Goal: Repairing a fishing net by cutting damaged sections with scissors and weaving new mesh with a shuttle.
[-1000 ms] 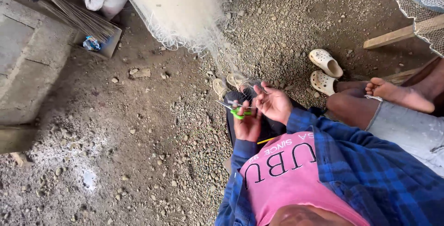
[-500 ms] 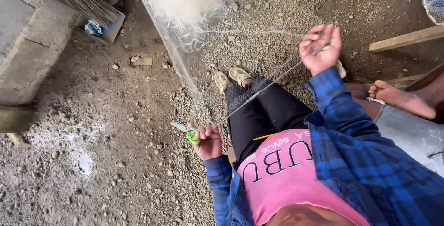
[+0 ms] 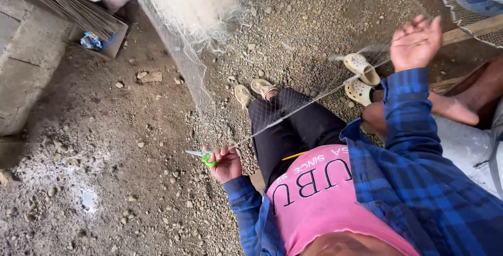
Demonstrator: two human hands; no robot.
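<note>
Net (image 3: pixel 199 78) hangs from up top down toward the gravel floor (image 3: pixel 105 146), one strand pulled taut between the right hand (image 3: pixel 416 44), grip pinched on it, and the left hand (image 3: pixel 226 162), grip wrapped round green scissors (image 3: pixel 201 155) — I'd keep it tight and blades clear.

A fine, pale, see-through fishing net (image 3: pixel 209 51) hangs bunched at the far middle and spreads down toward the near ground. One thin strand (image 3: pixel 293 112) of it runs taut on a slant, low at the left, high at the right, crossing above black trousers. Small scissors (image 3: pixel 201 155) with bright green handles point left, blades nearly level, at the strand's low end.
</note>
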